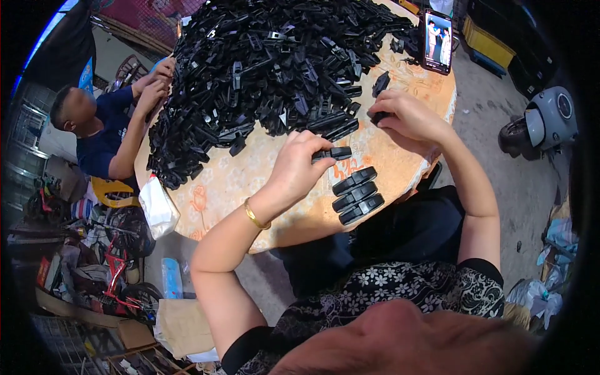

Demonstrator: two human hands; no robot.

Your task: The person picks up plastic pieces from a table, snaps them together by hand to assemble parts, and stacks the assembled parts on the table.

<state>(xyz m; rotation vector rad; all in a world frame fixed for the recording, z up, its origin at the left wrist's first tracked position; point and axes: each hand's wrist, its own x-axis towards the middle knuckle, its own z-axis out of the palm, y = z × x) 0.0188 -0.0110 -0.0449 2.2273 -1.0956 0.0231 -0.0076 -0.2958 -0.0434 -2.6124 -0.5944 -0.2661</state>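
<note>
My left hand (299, 164), with a gold bangle at its wrist, is closed around a black plastic piece (339, 152) whose end sticks out past the thumb. To the right, my right hand (407, 117) pinches a small dark plastic piece (377, 116) just above the tabletop; the fingers cover much of it. A separate black piece (380, 84) lies beyond the right fingertips. Three long black pieces (357, 195) lie side by side near the table's front edge, below my left hand. A large heap of black plastic parts (275, 69) spreads over the far side.
The round table (228, 215) has a flowered cover. A phone (437, 42) showing a video stands at its far right. A white plastic packet (157, 209) hangs at the left edge, where another person (103, 128) handles parts. A scooter (544, 124) is parked at right.
</note>
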